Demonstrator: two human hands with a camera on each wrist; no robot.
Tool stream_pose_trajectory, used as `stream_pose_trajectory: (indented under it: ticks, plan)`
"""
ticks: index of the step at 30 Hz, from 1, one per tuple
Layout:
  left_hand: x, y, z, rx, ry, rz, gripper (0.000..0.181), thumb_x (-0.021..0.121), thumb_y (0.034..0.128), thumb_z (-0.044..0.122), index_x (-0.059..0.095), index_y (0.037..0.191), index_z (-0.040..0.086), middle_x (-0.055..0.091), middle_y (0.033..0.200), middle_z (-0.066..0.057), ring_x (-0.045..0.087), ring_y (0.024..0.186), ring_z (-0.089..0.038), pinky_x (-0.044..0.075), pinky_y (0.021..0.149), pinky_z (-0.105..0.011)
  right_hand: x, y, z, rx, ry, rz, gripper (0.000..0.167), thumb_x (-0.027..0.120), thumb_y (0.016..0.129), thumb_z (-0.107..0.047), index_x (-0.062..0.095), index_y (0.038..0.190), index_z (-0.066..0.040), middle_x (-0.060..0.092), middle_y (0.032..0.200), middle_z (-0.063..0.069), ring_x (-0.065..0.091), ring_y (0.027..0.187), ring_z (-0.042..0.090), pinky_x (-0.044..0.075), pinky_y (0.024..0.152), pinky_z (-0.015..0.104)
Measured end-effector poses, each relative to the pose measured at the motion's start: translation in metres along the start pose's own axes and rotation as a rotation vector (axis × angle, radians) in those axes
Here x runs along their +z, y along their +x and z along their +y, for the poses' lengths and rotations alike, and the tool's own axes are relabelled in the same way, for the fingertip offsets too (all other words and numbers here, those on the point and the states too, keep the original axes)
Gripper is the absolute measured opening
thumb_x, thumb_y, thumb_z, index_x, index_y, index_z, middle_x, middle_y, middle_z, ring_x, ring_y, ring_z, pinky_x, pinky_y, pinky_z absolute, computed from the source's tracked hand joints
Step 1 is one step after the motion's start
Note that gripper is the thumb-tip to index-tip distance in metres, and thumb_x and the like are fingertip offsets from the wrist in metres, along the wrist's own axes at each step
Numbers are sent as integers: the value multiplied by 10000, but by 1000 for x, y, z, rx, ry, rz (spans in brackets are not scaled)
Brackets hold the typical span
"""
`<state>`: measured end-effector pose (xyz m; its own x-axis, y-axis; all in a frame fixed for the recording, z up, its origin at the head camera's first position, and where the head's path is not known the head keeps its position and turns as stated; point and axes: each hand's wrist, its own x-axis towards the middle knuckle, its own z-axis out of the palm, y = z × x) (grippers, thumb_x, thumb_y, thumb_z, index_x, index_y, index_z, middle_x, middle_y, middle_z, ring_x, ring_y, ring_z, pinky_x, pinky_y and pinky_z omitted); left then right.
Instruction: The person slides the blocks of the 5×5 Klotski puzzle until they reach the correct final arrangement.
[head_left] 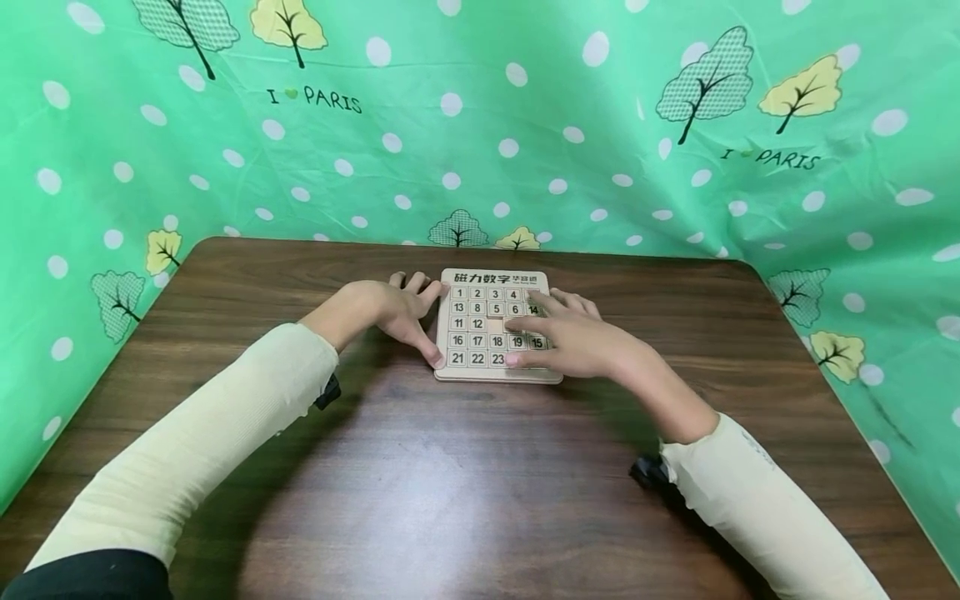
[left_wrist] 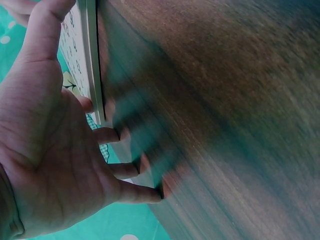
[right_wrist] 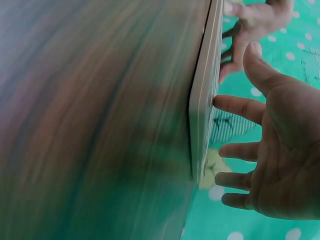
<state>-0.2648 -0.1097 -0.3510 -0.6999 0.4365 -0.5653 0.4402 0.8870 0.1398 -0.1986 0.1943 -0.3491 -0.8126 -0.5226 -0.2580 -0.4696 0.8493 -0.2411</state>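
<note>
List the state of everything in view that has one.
Puzzle board: face up, flat on the table
Number tiles: in rows, some hidden
Gap: unfilled, third row
Left hand: fingers spread, touching the board's left edge
Right hand: fingers extended over the board's right side
Sleeves: covering forearms
Curtain: hanging, creased

- We'd call this a screened-off tabletop setup; home, studio or office, we honestly can't tell.
- We've got a dark wood-grain table (head_left: 405, 483) with rounded far corners.
- Green polka-dot cloth (head_left: 480, 137) hangs behind its far edge and wraps along the left and right edges.
- The tree prints (head_left: 708, 83) and "PARIS" lettering (head_left: 332, 100) look kinda homey to us.
</note>
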Motion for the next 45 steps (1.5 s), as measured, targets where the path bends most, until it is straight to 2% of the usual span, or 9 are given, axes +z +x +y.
stream_pose_trajectory:
  ticks: [7,14,19,25,30,37,45]
  plan:
    - [-1,2,1,3,5,-2,1417,816,834,841,0,1824,239,50,1885,-226,38,1724,-607,190,1348,-822,0,-8,13,21,8,4,679,634,1067,-713,598,1651,-368,233,1879,229,159,1720,605,152,1317,868]
    - [0,0,-1,-5,-3,-2,1414,813,833,848,-3,1826,257,60,1892,-221,63,1729,-595,216,1330,-837,4,3,2,-8,22,1,712,651,1042,-729,590,1655,-372,227,1875,251,129,1705,650,115,1331,856]
    - [0,0,-1,-7,-1,-2,1413,809,836,850,-4,1827,254,53,1895,-224,59,1731,-595,215,1323,-848,1,7,-2,-1,23,-11,685,637,1060,-717,597,1649,-371,214,1887,217,111,1712,640,99,1339,849]
    - [1,1,0,-1,-4,-2,1407,818,836,837,14,1825,243,81,1880,-215,55,1725,-606,211,1330,-840,-2,6,12,62,12,0,769,605,1042,-785,561,1677,-354,236,1872,249,121,1708,638,121,1333,846]
    - [1,1,-1,-5,-4,0,1403,821,836,835,16,1825,250,103,1869,-199,72,1723,-600,231,1320,-844,0,8,22,67,6,3,839,539,1009,-884,540,1686,-388,260,1859,263,164,1681,671,170,1297,875]
    - [1,1,0,-4,-6,1,1395,805,845,843,6,1825,253,94,1879,-211,80,1720,-608,232,1317,-847,-2,0,16,74,9,-19,792,579,1030,-828,530,1692,-395,248,1857,285,171,1685,666,177,1307,871]
    - [0,1,1,-5,2,-4,1391,818,840,831,13,1824,266,66,1888,-212,65,1729,-590,229,1330,-829,-2,-14,10,89,10,-50,750,666,1032,-744,556,1678,-378,248,1869,247,162,1703,642,170,1310,875]
